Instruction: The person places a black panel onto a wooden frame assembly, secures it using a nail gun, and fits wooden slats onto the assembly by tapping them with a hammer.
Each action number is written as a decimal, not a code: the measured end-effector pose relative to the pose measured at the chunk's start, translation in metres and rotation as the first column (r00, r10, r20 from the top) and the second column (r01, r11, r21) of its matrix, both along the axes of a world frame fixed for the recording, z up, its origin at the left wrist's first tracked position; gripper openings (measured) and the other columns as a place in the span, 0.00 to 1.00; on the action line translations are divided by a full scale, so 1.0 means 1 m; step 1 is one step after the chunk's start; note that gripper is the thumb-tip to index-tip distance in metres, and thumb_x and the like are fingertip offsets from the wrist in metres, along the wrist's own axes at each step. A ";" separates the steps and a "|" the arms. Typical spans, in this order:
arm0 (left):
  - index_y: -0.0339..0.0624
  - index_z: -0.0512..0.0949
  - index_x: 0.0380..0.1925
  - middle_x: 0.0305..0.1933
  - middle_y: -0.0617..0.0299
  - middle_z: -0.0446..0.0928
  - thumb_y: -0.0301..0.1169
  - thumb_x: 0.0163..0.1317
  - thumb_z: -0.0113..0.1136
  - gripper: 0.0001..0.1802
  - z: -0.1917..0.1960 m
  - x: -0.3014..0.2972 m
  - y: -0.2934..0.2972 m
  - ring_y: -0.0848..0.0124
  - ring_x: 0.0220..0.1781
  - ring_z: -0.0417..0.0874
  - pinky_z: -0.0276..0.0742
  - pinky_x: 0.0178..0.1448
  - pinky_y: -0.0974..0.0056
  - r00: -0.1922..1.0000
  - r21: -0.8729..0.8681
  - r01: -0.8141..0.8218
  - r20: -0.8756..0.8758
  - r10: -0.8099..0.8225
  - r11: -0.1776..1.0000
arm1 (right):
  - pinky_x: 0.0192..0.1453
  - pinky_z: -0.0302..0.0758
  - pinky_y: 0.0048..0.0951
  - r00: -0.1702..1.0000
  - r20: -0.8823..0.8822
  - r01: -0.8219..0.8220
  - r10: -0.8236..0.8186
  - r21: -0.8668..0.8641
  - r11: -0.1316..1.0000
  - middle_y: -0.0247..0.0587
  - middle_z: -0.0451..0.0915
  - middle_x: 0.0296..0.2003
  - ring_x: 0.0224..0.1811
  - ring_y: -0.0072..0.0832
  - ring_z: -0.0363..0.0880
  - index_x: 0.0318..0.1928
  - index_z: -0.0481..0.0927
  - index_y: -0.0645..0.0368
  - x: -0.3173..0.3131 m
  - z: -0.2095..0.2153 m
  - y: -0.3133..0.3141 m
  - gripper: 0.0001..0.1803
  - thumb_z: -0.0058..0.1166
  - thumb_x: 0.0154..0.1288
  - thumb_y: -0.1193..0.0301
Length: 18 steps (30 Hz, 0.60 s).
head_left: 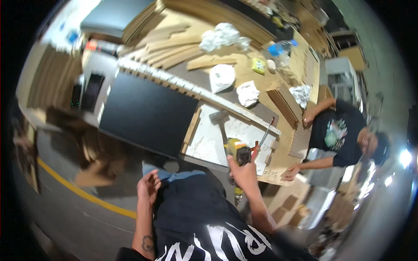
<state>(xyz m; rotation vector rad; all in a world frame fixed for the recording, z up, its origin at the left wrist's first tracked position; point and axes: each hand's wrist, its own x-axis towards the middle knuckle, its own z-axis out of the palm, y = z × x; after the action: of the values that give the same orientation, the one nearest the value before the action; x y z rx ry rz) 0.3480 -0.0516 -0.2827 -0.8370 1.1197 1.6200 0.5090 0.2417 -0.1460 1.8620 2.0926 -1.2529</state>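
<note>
My right hand (pixel 245 175) is closed round a yellow-and-black power drill (pixel 240 150), held in front of my waist at the table's near edge. My left hand (pixel 149 186) hangs at my left side with its fingers curled in; whatever they may hold is too small to make out. A black flat panel (pixel 148 114) lies to the left on the table. Right of it is a white scuffed board (pixel 204 141), on which a hammer (pixel 220 117) rests. By the drill lies a long tool with red handles (pixel 256 150).
A notched white strip (pixel 187 83) runs behind the panel. Beyond it are wooden strips (pixel 174 50), white bags (pixel 222 77), a yellow box (pixel 258 65) and a plastic bottle (pixel 278 48). A co-worker (pixel 335 132) leans on the table's right end. Cardboard stacks (pixel 52 82) stand at left.
</note>
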 end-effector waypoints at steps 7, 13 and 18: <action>0.45 0.73 0.45 0.31 0.67 0.74 0.48 0.74 0.53 0.18 -0.008 -0.169 -0.016 0.81 0.28 0.71 0.69 0.28 0.73 0.737 -0.451 -0.066 -0.623 -0.262 0.890 | 0.66 0.68 0.46 0.998 -0.054 0.008 0.019 0.456 0.890 0.66 0.75 0.56 0.60 0.55 0.73 0.59 0.73 0.73 -0.006 -0.060 0.017 0.26 0.56 0.67 0.66; 0.46 0.68 0.20 0.15 0.63 0.66 0.46 0.73 0.56 0.24 -0.023 -0.264 -0.003 0.65 0.17 0.72 0.77 0.27 0.58 0.900 -0.372 0.197 -0.298 -0.318 0.907 | 0.40 0.82 0.38 0.938 -0.093 0.273 -0.333 -0.393 0.878 0.55 0.83 0.43 0.36 0.39 0.86 0.51 0.77 0.72 -0.056 -0.117 -0.097 0.22 0.52 0.74 0.60; 0.44 0.72 0.26 0.20 0.62 0.73 0.48 0.71 0.57 0.22 -0.008 -0.288 -0.012 0.64 0.26 0.80 0.76 0.29 0.60 0.970 -0.227 0.229 -0.023 -0.240 0.947 | 0.40 0.86 0.35 0.480 -0.102 0.672 -0.872 -0.595 0.440 0.50 0.82 0.43 0.38 0.38 0.86 0.55 0.74 0.70 -0.109 -0.143 -0.131 0.34 0.49 0.74 0.47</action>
<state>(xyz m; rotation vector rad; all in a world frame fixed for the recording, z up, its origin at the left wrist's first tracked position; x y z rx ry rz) 0.0597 -0.0640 -0.2902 -0.7751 1.4014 1.3412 0.3998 0.1106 -0.2890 2.5318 0.6413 -2.2403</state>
